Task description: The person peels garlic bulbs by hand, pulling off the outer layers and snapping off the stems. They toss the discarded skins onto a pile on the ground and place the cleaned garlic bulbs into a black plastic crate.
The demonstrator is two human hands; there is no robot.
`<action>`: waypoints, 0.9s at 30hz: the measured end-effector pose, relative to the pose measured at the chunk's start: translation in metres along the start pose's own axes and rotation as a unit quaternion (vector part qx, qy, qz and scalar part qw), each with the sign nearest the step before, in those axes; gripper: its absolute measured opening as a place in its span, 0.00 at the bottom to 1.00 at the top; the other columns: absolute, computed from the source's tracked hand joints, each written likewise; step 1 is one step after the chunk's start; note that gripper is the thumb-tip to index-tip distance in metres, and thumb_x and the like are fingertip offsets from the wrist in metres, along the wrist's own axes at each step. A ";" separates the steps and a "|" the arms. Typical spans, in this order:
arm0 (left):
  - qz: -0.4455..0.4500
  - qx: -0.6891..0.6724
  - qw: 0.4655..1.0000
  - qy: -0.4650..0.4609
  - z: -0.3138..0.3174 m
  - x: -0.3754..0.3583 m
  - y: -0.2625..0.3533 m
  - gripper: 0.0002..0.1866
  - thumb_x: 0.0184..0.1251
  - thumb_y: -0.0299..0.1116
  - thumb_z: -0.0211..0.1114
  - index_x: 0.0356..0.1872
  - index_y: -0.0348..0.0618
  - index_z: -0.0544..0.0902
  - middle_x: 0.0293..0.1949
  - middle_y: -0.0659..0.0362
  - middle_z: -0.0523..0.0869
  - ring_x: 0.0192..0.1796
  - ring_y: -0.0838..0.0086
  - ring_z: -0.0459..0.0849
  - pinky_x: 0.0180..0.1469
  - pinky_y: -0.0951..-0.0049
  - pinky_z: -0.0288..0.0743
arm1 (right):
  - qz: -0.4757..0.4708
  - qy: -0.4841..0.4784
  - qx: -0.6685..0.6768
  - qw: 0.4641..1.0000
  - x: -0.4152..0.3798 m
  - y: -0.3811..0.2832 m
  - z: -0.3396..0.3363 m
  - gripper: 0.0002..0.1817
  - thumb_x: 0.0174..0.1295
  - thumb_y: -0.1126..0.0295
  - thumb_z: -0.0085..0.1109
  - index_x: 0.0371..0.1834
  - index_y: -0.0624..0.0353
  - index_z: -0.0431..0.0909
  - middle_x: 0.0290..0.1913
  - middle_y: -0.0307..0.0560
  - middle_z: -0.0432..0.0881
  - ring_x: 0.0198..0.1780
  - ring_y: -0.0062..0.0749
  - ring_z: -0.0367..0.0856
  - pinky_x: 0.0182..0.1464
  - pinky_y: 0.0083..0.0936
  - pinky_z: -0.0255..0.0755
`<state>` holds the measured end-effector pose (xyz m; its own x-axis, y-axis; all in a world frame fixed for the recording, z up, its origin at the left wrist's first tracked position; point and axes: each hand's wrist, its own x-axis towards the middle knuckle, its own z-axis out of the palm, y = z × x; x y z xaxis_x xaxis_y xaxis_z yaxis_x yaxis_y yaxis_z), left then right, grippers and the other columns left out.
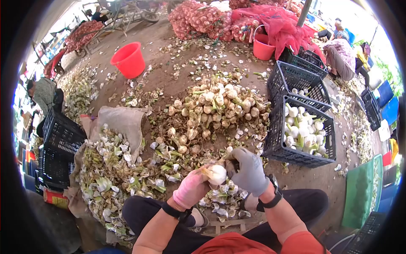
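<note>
1. My left hand (192, 187) pinches a garlic bulb (216, 174); my right hand (248, 171), fingers curled, is at its other side.
2. Beyond lies a garlic pile (220, 103) on the ground (169, 80).
3. To the right, a crate (282, 149) holds peeled bulbs (302, 129).

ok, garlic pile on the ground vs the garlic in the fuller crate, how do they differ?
Garlic pile: brownish, dirt-stained; crate garlic: mostly clean white.
Garlic pile sits loose on the ground; crate garlic is contained by a black plastic crate.
Both: heaped bulbs, many with stem stubs.
</note>
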<state>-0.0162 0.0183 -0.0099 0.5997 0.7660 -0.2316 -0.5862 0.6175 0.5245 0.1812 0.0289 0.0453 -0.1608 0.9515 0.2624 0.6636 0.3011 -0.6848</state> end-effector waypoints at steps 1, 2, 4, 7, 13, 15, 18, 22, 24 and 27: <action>-0.028 -0.050 0.998 -0.031 -0.003 0.000 -0.001 0.26 0.68 0.43 0.63 0.62 0.40 0.71 0.53 0.54 0.81 0.55 0.68 0.81 0.55 0.67 0.76 | 0.006 0.021 0.001 1.000 0.003 0.008 0.005 0.07 0.49 0.75 0.61 0.32 0.58 0.76 0.31 0.51 0.78 0.34 0.51 0.80 0.34 0.39 0.72; -0.028 -0.050 0.998 -0.031 -0.001 -0.002 0.000 0.26 0.68 0.43 0.63 0.62 0.40 0.71 0.53 0.54 0.81 0.55 0.68 0.81 0.55 0.67 0.76 | 0.005 0.021 0.000 1.000 0.004 0.021 0.013 0.07 0.49 0.75 0.61 0.32 0.58 0.76 0.31 0.51 0.78 0.34 0.51 0.80 0.34 0.39 0.72; -0.054 -0.056 0.997 0.002 0.005 -0.006 0.004 0.32 0.66 0.45 0.67 0.65 0.41 0.67 0.56 0.54 0.79 0.58 0.66 0.80 0.57 0.63 0.77 | 0.075 -0.029 -0.077 0.994 0.005 0.055 0.030 0.05 0.50 0.75 0.60 0.30 0.58 0.75 0.32 0.50 0.79 0.34 0.51 0.80 0.34 0.39 0.72; 0.017 -0.003 0.999 -0.044 0.011 -0.010 0.006 0.29 0.66 0.48 0.65 0.61 0.42 0.71 0.53 0.53 0.81 0.54 0.64 0.82 0.56 0.61 0.78 | 0.031 -0.031 0.018 0.999 -0.006 0.068 0.032 0.11 0.53 0.81 0.55 0.40 0.59 0.79 0.36 0.51 0.80 0.37 0.44 0.80 0.38 0.31 0.72; 0.017 0.068 0.997 0.021 0.025 -0.012 0.017 0.32 0.57 0.28 0.74 0.63 0.38 0.70 0.56 0.55 0.80 0.58 0.70 0.80 0.62 0.69 0.74 | 0.096 -0.078 0.295 0.947 -0.008 0.002 -0.014 0.16 0.57 0.77 0.66 0.50 0.60 0.81 0.40 0.45 0.80 0.40 0.31 0.79 0.42 0.24 0.71; 0.022 0.081 0.996 0.029 0.025 -0.010 0.018 0.33 0.56 0.27 0.74 0.63 0.36 0.70 0.55 0.56 0.81 0.57 0.71 0.80 0.61 0.71 0.74 | 0.015 -0.075 0.234 0.969 -0.002 -0.007 -0.016 0.17 0.56 0.76 0.66 0.50 0.59 0.81 0.40 0.47 0.81 0.39 0.35 0.79 0.42 0.26 0.72; 0.026 0.105 0.992 0.058 0.022 -0.008 0.019 0.37 0.52 0.30 0.78 0.63 0.35 0.69 0.54 0.56 0.81 0.55 0.71 0.81 0.59 0.72 0.75 | -0.075 -0.072 0.148 0.984 0.002 -0.012 -0.018 0.17 0.56 0.75 0.66 0.51 0.57 0.82 0.39 0.51 0.81 0.38 0.47 0.80 0.41 0.32 0.73; 0.008 0.118 0.989 0.086 0.024 -0.012 0.019 0.41 0.49 0.37 0.80 0.63 0.34 0.68 0.54 0.55 0.80 0.53 0.69 0.83 0.58 0.70 0.76 | -0.050 -0.111 0.057 0.991 0.000 -0.014 -0.019 0.15 0.55 0.76 0.63 0.47 0.56 0.83 0.38 0.50 0.82 0.37 0.47 0.82 0.39 0.34 0.75; 0.001 0.106 0.991 0.087 0.022 -0.011 0.018 0.41 0.50 0.39 0.80 0.63 0.33 0.68 0.54 0.54 0.80 0.54 0.68 0.83 0.59 0.69 0.76 | -0.049 -0.117 0.028 0.991 -0.001 -0.014 -0.017 0.14 0.54 0.78 0.64 0.45 0.57 0.83 0.38 0.50 0.83 0.37 0.47 0.83 0.38 0.33 0.77; 0.000 0.097 0.991 0.097 0.024 -0.012 0.017 0.41 0.52 0.43 0.78 0.63 0.33 0.67 0.54 0.53 0.81 0.54 0.66 0.82 0.58 0.68 0.76 | -0.063 -0.124 -0.047 0.989 -0.002 -0.016 -0.014 0.13 0.49 0.77 0.63 0.41 0.58 0.82 0.35 0.49 0.82 0.35 0.48 0.82 0.36 0.35 0.76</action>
<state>-0.0204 0.0154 0.0210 0.4726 0.7980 -0.3739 -0.4603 0.5853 0.6675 0.1811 0.0212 0.0647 -0.4133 0.8967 0.1582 0.6901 0.4218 -0.5880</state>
